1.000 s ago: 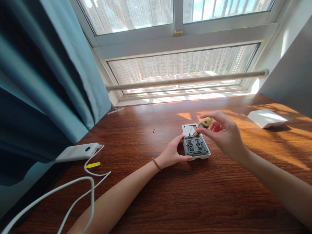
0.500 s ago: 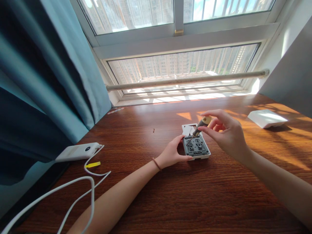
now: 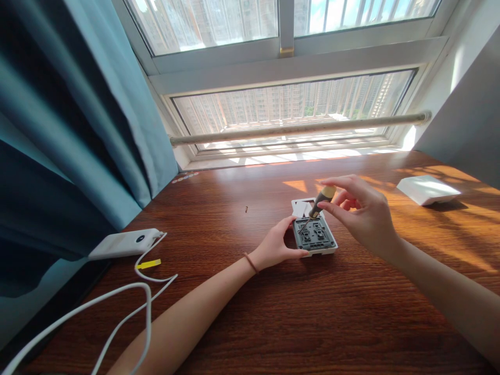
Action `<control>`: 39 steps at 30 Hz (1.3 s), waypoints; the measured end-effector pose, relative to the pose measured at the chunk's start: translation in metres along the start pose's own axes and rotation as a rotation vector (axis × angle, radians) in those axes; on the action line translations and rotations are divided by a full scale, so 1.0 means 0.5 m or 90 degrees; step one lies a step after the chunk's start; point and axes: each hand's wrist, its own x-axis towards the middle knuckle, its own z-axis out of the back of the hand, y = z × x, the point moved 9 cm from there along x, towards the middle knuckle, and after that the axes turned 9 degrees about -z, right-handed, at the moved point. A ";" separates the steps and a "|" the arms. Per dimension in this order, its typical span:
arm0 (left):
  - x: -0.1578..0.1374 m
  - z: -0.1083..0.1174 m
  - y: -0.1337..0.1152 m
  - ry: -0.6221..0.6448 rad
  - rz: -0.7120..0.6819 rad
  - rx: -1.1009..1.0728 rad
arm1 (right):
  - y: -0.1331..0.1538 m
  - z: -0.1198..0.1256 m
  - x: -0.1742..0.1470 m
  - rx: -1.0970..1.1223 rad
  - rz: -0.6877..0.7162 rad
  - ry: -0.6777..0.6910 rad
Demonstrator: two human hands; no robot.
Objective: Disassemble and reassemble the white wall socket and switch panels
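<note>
A wall switch (image 3: 318,240), grey on top with a white base, lies on the wooden table. Its left side is gripped by my left hand (image 3: 278,240), thumb at the near edge and fingers at the far left corner. Between the thumb and fingers of my right hand (image 3: 361,211) is a screwdriver (image 3: 322,201) with a dark and yellow handle. The screwdriver slants down to the left, its tip at the left side of the switch. Behind the switch sits a white plastic frame (image 3: 297,202). Further left, a small screw (image 3: 246,209) lies on the table.
A white box-like piece (image 3: 427,188) rests in sunlight at the right. At the left, a white power bank-like device (image 3: 125,242) connects to a white cable (image 3: 150,299), beside a yellow strip (image 3: 149,264). A blue curtain (image 3: 105,104) hangs over the table's left edge.
The screwdriver's handle has turned and tilted slightly to the left in my right hand's fingers. My left hand and the switch have stayed in place.
</note>
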 end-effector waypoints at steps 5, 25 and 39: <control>0.000 -0.001 0.001 0.000 -0.003 -0.004 | 0.003 -0.021 -0.007 0.028 -0.018 0.096; 0.001 0.000 -0.003 -0.007 -0.003 -0.004 | 0.014 0.008 -0.001 -0.001 -0.003 0.022; -0.001 0.000 0.002 -0.005 -0.001 0.003 | -0.002 0.013 -0.001 0.005 -0.024 -0.039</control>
